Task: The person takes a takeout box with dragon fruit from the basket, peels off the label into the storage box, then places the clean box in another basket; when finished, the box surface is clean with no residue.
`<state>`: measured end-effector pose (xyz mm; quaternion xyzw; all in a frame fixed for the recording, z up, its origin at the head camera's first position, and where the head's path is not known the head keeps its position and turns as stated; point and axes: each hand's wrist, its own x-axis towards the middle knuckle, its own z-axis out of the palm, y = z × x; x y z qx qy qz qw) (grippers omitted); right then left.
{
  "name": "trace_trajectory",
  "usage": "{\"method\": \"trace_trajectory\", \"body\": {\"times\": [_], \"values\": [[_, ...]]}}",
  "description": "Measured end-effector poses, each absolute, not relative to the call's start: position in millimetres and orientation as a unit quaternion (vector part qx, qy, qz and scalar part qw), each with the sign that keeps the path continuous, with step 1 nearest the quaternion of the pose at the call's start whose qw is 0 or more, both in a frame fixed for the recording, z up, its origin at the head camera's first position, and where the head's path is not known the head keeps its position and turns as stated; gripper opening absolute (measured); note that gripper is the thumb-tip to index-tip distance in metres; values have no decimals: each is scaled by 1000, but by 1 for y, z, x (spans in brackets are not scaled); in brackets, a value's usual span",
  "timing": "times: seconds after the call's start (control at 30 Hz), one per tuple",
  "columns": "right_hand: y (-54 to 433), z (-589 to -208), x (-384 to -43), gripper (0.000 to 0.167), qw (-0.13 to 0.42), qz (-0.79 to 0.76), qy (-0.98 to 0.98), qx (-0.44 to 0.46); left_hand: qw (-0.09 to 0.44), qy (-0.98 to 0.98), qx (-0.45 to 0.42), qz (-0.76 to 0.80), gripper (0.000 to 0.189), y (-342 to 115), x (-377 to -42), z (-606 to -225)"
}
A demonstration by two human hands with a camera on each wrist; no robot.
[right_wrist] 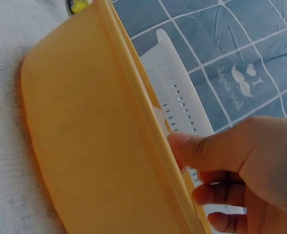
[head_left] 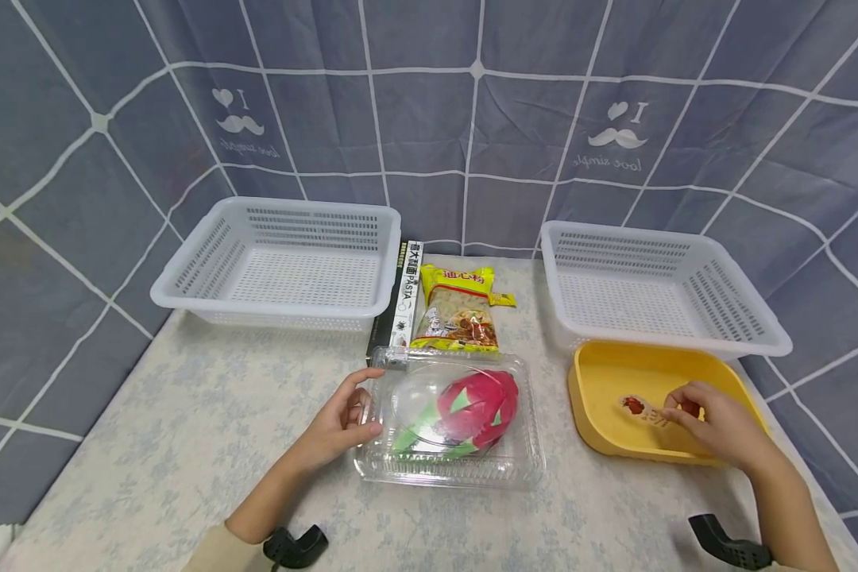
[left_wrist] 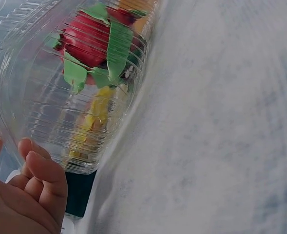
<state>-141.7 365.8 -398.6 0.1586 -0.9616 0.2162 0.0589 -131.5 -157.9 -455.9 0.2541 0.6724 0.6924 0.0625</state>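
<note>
Pinching a small printed cutout (head_left: 638,406) by one end with the right hand (head_left: 722,421), inside the yellow tray (head_left: 615,369); best kept light to avoid creasing, and clear of the rim if lifted. Resting the left hand (head_left: 336,425), fingers loose, against the left side of the clear clamshell (head_left: 450,475); press gently, to avoid shifting the dragon fruit (head_left: 482,409) inside. Mind the perforated white basket (head_left: 658,338) behind the tray.

We note a yellow tub (right_wrist: 94,126), outer wall toward us; right hand (right_wrist: 255,170) at the rim, fingers (right_wrist: 219,193) bent, small pale piece (right_wrist: 159,116) near the thumb (right_wrist: 201,151). Beyond: white perforated basket (right_wrist: 177,87), blue checked cloth (right_wrist: 192,39). Pale desk (right_wrist: 4,146), left.
</note>
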Motion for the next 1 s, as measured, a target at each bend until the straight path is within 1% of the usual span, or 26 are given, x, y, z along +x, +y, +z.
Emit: {"method": "trace_trajectory", "body": {"times": [0.17,0.3,0.53,0.8,1.0], "values": [[366,-398,-152,14,13,213,-967,142,62,672,255,692,67,-157,-132,-456],[368,-399,-159,14,-15,211,-969,128,74,663,255,700,68,-157,-132,-456],[371,-406,-167,15,-29,216,-969,115,100,660,239,705,68,-157,-131,-453],[371,-409,-173,19,-37,198,-975,91,69,682,245,686,67,-157,-131,-452],[369,-409,-175,21,-47,199,-976,79,77,682,239,687,68,-156,-131,-452]]}}
